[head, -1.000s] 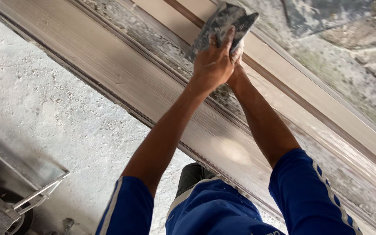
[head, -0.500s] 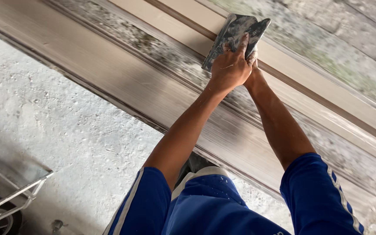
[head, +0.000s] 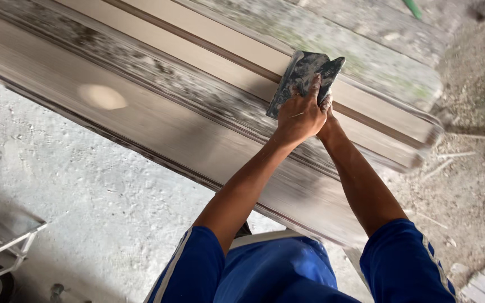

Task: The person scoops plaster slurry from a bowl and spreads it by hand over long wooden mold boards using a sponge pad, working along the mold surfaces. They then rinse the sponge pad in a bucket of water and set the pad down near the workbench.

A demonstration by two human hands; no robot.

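We press a dark grey sanding pad (head: pixel 304 78) flat against a long pale moulded plank (head: pixel 158 120), our left hand (head: pixel 300 115) stacked over our right hand (head: pixel 328 106) so both arms bear down on it together. The left fingers (head: pixel 313 85) are spread and clenched over the pad's near edge; the right fingers hide beneath the left hand, so we cannot tell how they grip. The pad sits toward the far right of the plank, on a raised ridge between two grooves. It looks worn, dusty and curled at its far corner. The plank slants from far left to near right above a dusty concrete floor (head: pixel 85 202).
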